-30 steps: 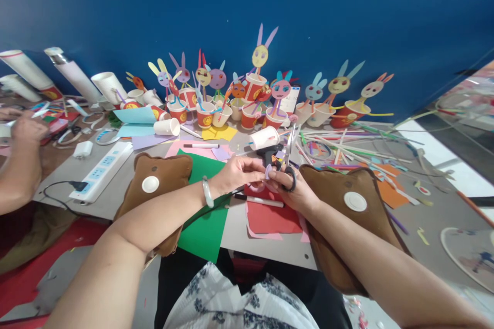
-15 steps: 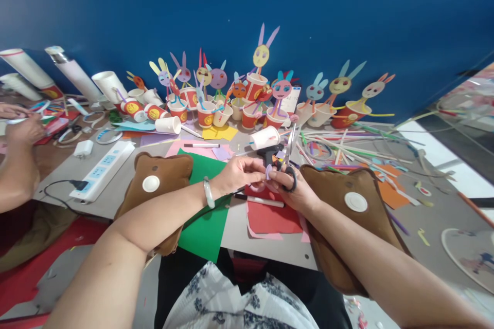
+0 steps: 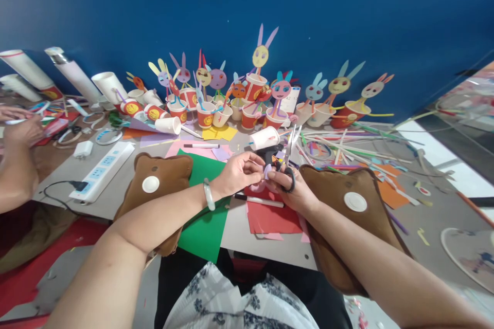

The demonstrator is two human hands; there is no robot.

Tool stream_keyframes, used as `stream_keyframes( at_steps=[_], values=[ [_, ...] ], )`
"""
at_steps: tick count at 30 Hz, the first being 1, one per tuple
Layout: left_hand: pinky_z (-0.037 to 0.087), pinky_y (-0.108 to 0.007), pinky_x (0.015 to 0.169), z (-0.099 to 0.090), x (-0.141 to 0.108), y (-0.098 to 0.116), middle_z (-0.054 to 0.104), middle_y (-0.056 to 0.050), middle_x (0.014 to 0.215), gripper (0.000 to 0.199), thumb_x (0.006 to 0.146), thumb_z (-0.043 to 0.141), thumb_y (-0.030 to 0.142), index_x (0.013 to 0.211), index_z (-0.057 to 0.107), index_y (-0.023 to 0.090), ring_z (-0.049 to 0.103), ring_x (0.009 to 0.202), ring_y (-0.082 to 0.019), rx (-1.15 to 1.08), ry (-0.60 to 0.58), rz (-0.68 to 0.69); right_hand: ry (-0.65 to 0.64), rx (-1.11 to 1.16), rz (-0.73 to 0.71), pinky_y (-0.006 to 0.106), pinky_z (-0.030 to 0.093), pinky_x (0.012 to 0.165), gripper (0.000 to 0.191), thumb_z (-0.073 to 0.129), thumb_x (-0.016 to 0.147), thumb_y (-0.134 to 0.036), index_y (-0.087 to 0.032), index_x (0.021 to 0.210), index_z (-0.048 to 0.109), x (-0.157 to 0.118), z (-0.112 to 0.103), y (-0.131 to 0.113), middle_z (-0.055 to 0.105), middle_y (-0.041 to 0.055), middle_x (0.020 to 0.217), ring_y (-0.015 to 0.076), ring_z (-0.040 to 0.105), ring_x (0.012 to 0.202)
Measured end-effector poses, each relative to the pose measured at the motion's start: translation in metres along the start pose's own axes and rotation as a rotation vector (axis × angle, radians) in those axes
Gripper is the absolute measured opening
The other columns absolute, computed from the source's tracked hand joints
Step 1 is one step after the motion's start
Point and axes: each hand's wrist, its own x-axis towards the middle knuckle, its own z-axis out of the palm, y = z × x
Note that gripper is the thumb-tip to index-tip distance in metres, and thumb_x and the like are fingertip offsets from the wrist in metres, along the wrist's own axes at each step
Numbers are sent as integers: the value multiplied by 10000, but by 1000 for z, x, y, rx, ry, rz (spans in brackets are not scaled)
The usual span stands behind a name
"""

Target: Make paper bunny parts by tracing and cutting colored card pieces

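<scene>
Both hands meet over the table's middle around a small light-purple paper piece (image 3: 267, 170). My left hand (image 3: 243, 172), with a pale bangle on its wrist, is closed with fingertips at the paper's left side. My right hand (image 3: 291, 187) pinches the paper from the right, and a finger and thumb also carry the scissors (image 3: 290, 149). Their blades point up and away, slightly parted; the black handle loops round the fingers. Beneath the hands lie red paper (image 3: 274, 218) and a white marker with a black cap (image 3: 264, 200). A black glue gun (image 3: 269, 153) lies partly hidden behind them.
Brown cushions (image 3: 154, 185) lie under both forearms. Rabbit-faced paper figures stand in paper cups (image 3: 254, 87) along the blue wall. A power strip (image 3: 102, 172) lies left, coloured strips (image 3: 343, 144) right. Another person's hand (image 3: 23, 128) works at far left.
The purple paper has turned slightly between my fingertips, and my left fingers have shifted a little. At the back left, a purple sheet now shows where light-blue paper lay. The scissors stay in my right hand.
</scene>
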Motion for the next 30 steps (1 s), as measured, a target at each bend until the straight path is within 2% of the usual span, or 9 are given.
stream_keyframes(
  at_steps=[3, 6, 15, 25, 28, 30],
  values=[
    [498, -202, 604, -1, 1, -1, 631, 47, 698, 382, 694, 796, 201, 929, 496, 174, 620, 597, -84, -11, 19, 8, 1, 9, -2, 275, 254, 485, 379, 760, 773, -382, -202, 588, 482, 0, 1, 0, 385, -54, 514, 86, 310, 481],
    [501, -200, 599, -1, 1, -1, 597, 47, 699, 326, 712, 785, 210, 847, 491, 170, 622, 614, -85, 22, 25, 41, 21, 4, 1, 269, 254, 476, 372, 762, 756, -398, -202, 596, 489, -1, 2, -1, 388, -55, 510, 85, 319, 478],
    [532, -223, 653, 1, -1, -2, 710, -40, 780, 96, 779, 687, 170, 859, 674, 119, 648, 682, -114, 238, 10, 213, 86, -38, -42, 254, 273, 469, 282, 779, 767, -355, -182, 662, 583, -3, 3, -2, 445, -52, 518, 82, 367, 473],
    [569, -254, 762, -2, -1, -5, 768, -90, 944, 158, 823, 627, 113, 913, 755, 132, 718, 866, -169, 445, 41, 437, 117, -69, -55, 251, 289, 451, 312, 820, 730, -424, -186, 725, 620, -5, 4, -3, 478, -53, 512, 84, 376, 451],
    [572, -267, 788, -2, -1, -6, 769, -97, 966, 152, 827, 633, 115, 920, 751, 132, 720, 887, -174, 451, 43, 439, 110, -78, -56, 248, 288, 455, 298, 815, 739, -405, -180, 707, 621, -5, 5, -3, 482, -48, 514, 81, 378, 458],
    [574, -261, 767, -1, -1, -6, 765, -97, 964, 134, 833, 653, 145, 937, 736, 129, 717, 857, -165, 395, 42, 386, 113, -73, -53, 249, 287, 457, 300, 802, 753, -389, -180, 678, 600, -5, 6, -3, 474, -48, 508, 82, 380, 458]
  ],
)
